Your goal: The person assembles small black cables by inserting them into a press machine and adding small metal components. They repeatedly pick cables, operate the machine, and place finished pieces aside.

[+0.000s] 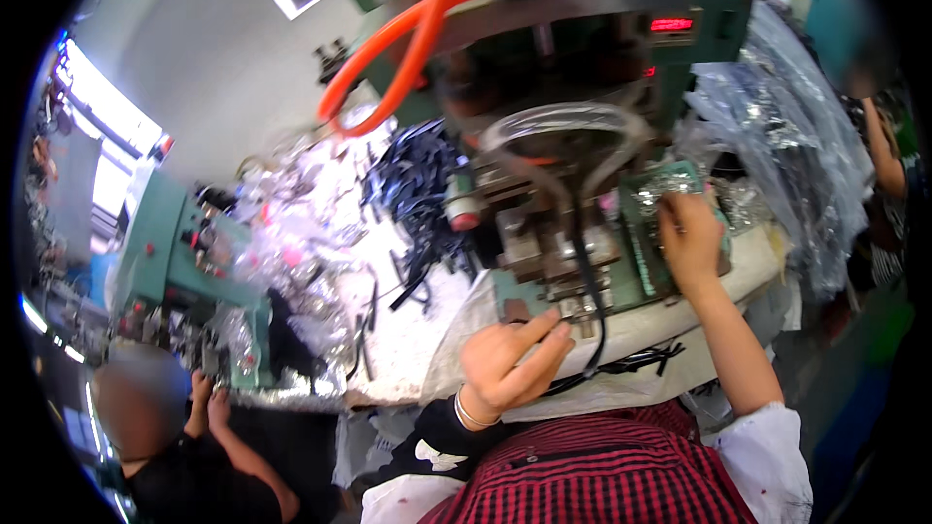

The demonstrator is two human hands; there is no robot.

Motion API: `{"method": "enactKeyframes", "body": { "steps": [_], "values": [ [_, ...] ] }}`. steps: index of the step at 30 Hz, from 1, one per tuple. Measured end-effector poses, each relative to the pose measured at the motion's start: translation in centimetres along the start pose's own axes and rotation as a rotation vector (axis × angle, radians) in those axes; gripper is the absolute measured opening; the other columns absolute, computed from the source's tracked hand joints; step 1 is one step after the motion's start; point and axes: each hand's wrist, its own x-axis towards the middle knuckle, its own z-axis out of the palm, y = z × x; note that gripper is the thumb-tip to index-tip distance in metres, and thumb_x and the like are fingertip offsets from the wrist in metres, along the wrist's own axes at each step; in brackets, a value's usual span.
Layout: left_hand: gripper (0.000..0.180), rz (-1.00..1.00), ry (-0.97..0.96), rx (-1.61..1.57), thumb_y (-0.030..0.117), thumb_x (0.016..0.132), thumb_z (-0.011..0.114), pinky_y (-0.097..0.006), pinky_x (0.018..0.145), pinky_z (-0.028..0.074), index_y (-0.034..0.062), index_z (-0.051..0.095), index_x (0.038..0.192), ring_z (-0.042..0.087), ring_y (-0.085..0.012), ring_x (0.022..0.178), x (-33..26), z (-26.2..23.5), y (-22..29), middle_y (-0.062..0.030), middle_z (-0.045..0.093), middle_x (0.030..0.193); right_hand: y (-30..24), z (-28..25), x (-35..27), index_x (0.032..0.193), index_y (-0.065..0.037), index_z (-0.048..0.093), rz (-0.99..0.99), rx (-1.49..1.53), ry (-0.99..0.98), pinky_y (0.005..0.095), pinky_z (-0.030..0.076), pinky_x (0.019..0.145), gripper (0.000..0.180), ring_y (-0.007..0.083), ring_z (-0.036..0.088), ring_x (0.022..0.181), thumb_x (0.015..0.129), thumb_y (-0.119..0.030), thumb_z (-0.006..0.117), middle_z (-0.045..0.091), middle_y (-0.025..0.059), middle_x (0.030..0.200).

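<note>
— Fingers first: what are they doing?

— Fingers (529,330) of the left hand (510,364) are curled loosely, the forefinger stretched out toward the metal fixture (558,257) at the front of the green machine (582,87). They hold nothing that I can see. The right hand (691,238) lies bent over the green tray (646,233) to the right of the fixture, fingertips down among its contents; whether they pinch a piece is hidden.

— What is in that tray?

— Small shiny, silvery pieces, too fine to tell apart. They heap toward the tray's far end, just above the right hand.

— Any other containers?

— Clear plastic bags (777,126) are piled on the right of the machine, with glittering bits inside. On the left of the desk (408,330) lies a spread of more clear bags and pinkish scraps (301,233), and a heap of dark blue straps (417,184) rests beside the machine.

— And around the fixture?

— A black cable (582,272) hangs down past it toward a bundle of black cords (631,361) at the desk's near edge. Orange hoses (408,49) loop over the machine's top, and a clear tube (563,121) arches under it.

— Anyone else nearby?

— A person in black (194,466) sits at lower left, both hands at a second green machine (165,252).
</note>
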Motion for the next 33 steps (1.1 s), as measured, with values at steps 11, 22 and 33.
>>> {"method": "enactKeyframes", "body": {
  "steps": [11,22,33],
  "values": [
    [0.006,-0.658,-0.631,0.986,0.007,0.076,0.068,-0.043,0.065,0.054,0.0087,0.074,0.078,0.066,-0.0313,0.079,-6.9,-3.6,-16.3,-0.0113,0.063,0.088,-1.5,0.9,-0.1,0.1,0.0,0.067,0.301,0.314,0.021,0.0361,0.05,0.081,0.014,0.0276,0.067,0.088,0.085,-0.002,0.068,0.07,0.0128,0.09],
    [0.008,-0.919,-0.016,0.079,0.006,0.091,0.07,-0.027,0.059,0.046,-0.0004,0.065,0.094,0.06,-0.0145,0.063,-4.4,-3.1,-12.7,-0.0077,0.065,0.073,-3.8,-4.2,-1.2,0.101,-0.001,0.071,0.508,0.742,-0.031,0.0265,0.05,0.084,0.013,0.0121,0.065,0.092,0.088,0.0,0.07,0.07,0.0042,0.095],
    [0.008,-0.857,0.286,-0.218,0.002,0.096,0.064,-0.021,0.062,0.049,-0.0042,0.067,0.1,0.062,-0.0081,0.071,-0.8,-1.8,-6.0,-0.0076,0.072,0.09,-12.7,1.3,-0.1,0.117,0.003,0.062,0.55,1.111,0.028,0.0254,0.051,0.086,0.029,0.0108,0.065,0.097,0.089,0.003,0.07,0.069,0.0068,0.107]
  ]
}}
